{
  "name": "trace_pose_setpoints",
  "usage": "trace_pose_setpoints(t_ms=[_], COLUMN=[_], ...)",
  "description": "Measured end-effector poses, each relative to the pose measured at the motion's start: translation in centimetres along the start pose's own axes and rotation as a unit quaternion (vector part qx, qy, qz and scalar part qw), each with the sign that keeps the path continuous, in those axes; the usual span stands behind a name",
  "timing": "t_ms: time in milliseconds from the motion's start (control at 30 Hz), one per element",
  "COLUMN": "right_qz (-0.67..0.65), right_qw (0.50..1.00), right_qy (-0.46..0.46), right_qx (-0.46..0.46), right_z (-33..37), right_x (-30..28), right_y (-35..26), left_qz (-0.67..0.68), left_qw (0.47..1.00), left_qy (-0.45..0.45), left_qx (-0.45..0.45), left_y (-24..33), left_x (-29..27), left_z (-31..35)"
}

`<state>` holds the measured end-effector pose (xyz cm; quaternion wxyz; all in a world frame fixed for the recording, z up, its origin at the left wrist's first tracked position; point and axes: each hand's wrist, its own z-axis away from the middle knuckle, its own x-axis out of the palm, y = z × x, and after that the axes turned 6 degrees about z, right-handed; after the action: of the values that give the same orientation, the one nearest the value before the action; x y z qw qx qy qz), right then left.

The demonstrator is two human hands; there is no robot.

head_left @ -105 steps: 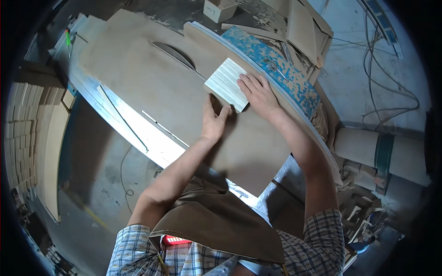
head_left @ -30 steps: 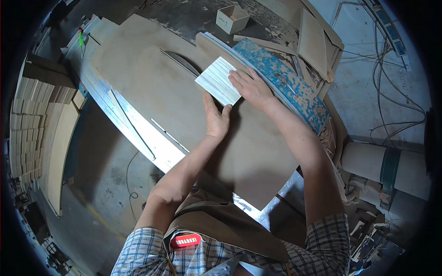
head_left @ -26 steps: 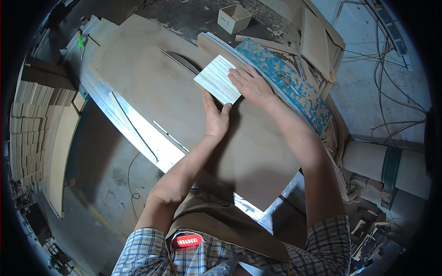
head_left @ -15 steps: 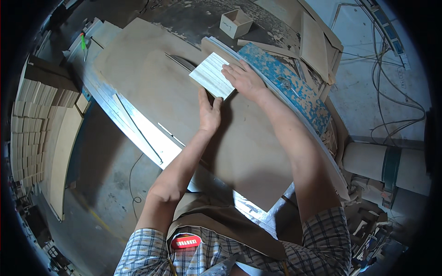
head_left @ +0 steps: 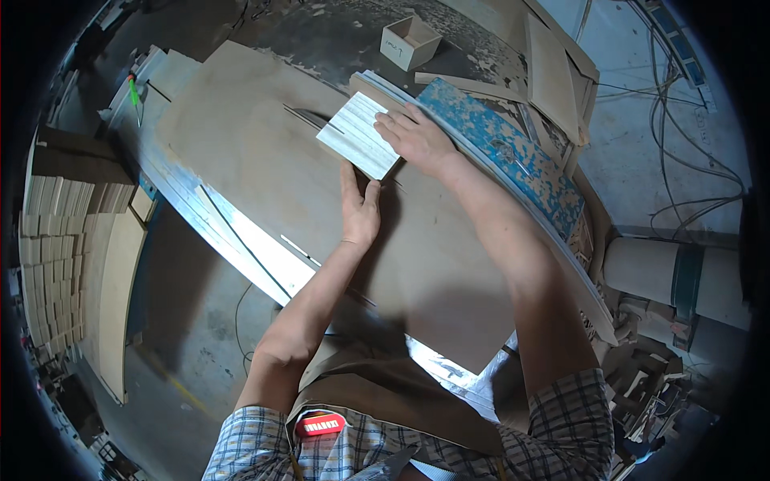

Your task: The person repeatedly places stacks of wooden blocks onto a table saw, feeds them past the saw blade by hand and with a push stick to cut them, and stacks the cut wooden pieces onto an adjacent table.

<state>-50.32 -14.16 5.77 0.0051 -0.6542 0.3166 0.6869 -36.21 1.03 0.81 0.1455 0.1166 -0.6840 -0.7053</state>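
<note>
A square wooden piece (head_left: 361, 138) with a pale, streaked top lies on the brown tabletop, just beside the dark saw blade (head_left: 308, 116) that rises through a slot. A short dark slit shows in its top near the blade side. My left hand (head_left: 361, 216) holds its near corner, forefinger and thumb against the edge. Over its right edge curl the fingers of my right hand (head_left: 419, 143), next to the long straight fence (head_left: 489, 172). The undersides of both hands' fingers are partly hidden, and I cannot tell whether the piece is hollow.
A small open wooden box (head_left: 410, 44) stands beyond the fence. Right of the fence lies a blue, worn board (head_left: 505, 140) among scraps. Stacked wooden strips (head_left: 56, 248) are at the far left. A green-handled screwdriver (head_left: 135, 96) lies at the table's far left corner.
The wooden piece has shifted slightly left, toward the blade, with both hands on it. The dark slit now shows in its top. My view has tilted a little.
</note>
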Motion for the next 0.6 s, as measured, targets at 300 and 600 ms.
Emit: trace_pose_setpoints(t_ms=[300,600], right_qz=[0.012,0.006], right_qw=[1.000,1.000], right_qy=[-0.006,0.001], right_qx=[0.007,0.000], right_z=[-3.7,-8.7], right_x=[0.7,0.8], right_y=[0.0,0.4], left_qz=[0.011,0.058], left_qw=[1.000,0.996], left_qy=[-0.022,0.024], left_qx=[-0.009,-0.067], left_y=[-0.6,1.6], left_x=[-4.1,-11.4], left_z=[-3.2,0.8])
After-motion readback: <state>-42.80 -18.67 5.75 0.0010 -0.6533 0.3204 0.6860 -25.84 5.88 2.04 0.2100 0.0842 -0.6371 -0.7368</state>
